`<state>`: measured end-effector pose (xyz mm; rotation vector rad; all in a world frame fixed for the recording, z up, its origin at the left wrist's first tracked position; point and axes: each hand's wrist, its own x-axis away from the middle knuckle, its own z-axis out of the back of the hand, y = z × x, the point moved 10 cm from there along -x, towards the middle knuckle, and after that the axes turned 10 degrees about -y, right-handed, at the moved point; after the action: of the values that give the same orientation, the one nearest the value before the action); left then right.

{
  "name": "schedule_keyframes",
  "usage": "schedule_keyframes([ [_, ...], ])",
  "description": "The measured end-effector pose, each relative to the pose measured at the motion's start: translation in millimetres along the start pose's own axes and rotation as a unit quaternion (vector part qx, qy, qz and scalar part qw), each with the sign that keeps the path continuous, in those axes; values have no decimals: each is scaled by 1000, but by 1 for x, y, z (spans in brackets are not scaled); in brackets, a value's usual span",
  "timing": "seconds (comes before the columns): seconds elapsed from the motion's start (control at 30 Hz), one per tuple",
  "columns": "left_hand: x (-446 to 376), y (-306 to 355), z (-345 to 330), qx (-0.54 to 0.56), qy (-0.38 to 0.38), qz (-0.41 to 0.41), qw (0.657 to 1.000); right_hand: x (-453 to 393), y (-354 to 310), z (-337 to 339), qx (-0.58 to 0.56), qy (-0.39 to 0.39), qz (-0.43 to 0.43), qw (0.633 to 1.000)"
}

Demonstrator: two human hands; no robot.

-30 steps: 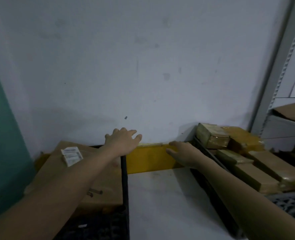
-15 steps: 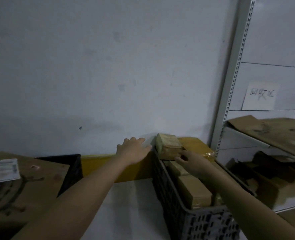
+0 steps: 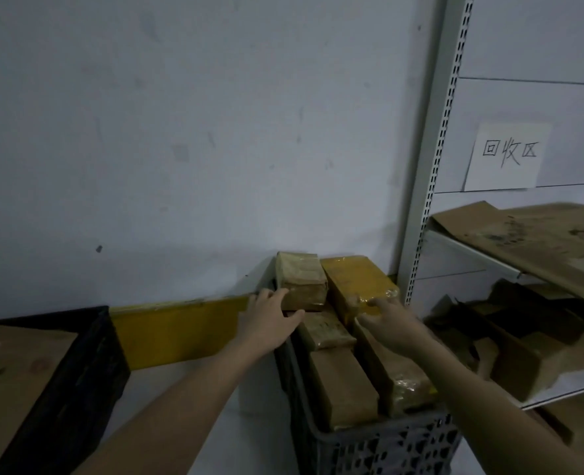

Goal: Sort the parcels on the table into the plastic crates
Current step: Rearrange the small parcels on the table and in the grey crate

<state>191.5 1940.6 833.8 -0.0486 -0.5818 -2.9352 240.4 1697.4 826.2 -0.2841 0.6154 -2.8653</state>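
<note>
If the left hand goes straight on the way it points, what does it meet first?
Most likely the tan taped parcel in the grey crate: the left hand already reaches its near end. Beyond it stands the wall.

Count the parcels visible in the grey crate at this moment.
5: a tan one at the back left, a yellow one beside it, one below them, and two long ones, and, in front. More may lie underneath.

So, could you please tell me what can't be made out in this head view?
- Left hand: palm side hidden behind its own back, so its hold on the taped parcel is unclear.
- Grey crate: bottom cut off by the frame edge.
- Lower shelf: contents dark and blurred.
- Parcel labels: none readable.
</note>
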Motion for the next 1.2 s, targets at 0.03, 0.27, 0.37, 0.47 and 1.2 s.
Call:
schedule_keyframes([
  [0.03, -13, -2, -1, 7, 2, 2, 1000, -12, 0, -1, -3, 6, -2, 1000],
  [0.27, -108, -6, -7, 109, 43, 28, 993, -103, 9, 3, -4, 59, -24, 998],
  [0.37, -145, -18, -15, 187, 62, 40, 980, -147, 25, 19, 14, 88, -60, 994],
  [0.47, -176, -33, -27, 261, 48, 62, 962, -181, 54, 23, -29, 87, -107, 990],
  [1.2, -187, -18, -38, 491, 112, 73, 861, -208, 102, 11, -281, 47, -100, 953],
])
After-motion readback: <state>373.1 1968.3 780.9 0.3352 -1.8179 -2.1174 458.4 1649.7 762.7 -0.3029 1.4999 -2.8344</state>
